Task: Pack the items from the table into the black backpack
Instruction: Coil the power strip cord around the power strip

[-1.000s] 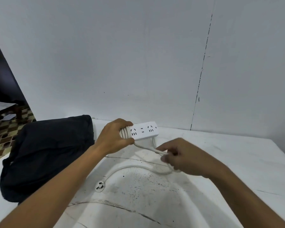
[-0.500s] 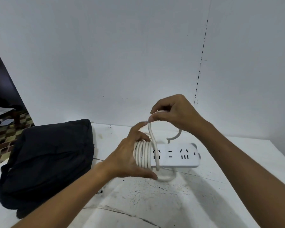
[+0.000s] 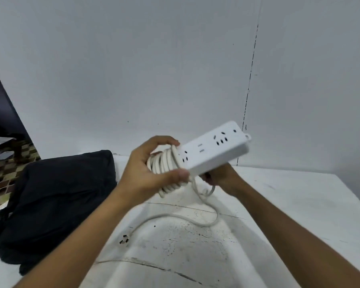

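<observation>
White power strip (image 3: pixel 213 151), no legible brand or label on it, is held tilted at frame centre above the table (image 3: pixel 299 204); left hand (image 3: pixel 152 173) grips its cord-wrapped end, fingers and thumb curled round the coils. Right hand (image 3: pixel 220 175) sits beneath the strip, mostly hidden; finger state cannot be determined. Loose cord (image 3: pixel 187 218) trails to the plug (image 3: pixel 124 239) on the table, black backpack (image 3: pixel 56 200) at left.

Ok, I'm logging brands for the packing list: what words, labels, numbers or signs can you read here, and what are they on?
None can be read.
Power strip, held in the left hand with the right hand beneath it: only socket slots show, no print.
Cord and plug: no markings visible.
Black backpack: no logo or tag visible.
Table and wall: only scuffs and cracks.
</observation>
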Available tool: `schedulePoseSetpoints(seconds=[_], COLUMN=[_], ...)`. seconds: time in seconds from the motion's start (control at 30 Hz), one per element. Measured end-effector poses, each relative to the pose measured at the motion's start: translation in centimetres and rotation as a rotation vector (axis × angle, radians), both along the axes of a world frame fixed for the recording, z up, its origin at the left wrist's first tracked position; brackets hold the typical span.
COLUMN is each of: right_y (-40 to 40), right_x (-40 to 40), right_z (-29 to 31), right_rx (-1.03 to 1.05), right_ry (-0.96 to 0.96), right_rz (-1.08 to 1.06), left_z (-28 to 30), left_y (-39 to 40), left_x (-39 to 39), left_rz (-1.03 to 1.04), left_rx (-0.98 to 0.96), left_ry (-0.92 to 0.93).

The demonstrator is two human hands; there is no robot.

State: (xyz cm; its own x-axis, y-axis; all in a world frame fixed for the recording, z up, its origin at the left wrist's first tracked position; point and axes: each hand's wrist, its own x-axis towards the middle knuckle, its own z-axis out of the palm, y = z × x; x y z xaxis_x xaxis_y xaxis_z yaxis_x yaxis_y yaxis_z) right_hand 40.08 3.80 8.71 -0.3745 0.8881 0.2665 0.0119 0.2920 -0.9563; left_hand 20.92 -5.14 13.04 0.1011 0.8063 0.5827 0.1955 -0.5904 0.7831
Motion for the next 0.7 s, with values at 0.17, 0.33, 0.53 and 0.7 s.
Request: schedulePoseSetpoints(seconds=[0.17, 0.33, 0.53, 0.7], right_y=[-3.1, -5.8, -7.4, -7.3], right_x=[-3.0, -3.5, -0.7, 0.2], right_z=[-4.1, -4.6, -2.5, 1.1], right_rx=[0.331, 0.333, 0.02, 0.394], right_ry=[-0.526, -0.648, -0.415, -0.602], right_rz=[-0.101, -0.087, 0.056, -0.114], left_z=[0.3, -2.6, -3.5, -3.7], left_y=[2.5, 4.7, 5.1, 4.7], left_x=[-1.4, -3.1, -5.0, -4.7], left_rz=[0.267, 0.416, 0.409, 0.234], left_rx=[-0.049, -0.061, 0.078, 0.082], left_ry=[0.124, 0.386, 0.741, 0.865])
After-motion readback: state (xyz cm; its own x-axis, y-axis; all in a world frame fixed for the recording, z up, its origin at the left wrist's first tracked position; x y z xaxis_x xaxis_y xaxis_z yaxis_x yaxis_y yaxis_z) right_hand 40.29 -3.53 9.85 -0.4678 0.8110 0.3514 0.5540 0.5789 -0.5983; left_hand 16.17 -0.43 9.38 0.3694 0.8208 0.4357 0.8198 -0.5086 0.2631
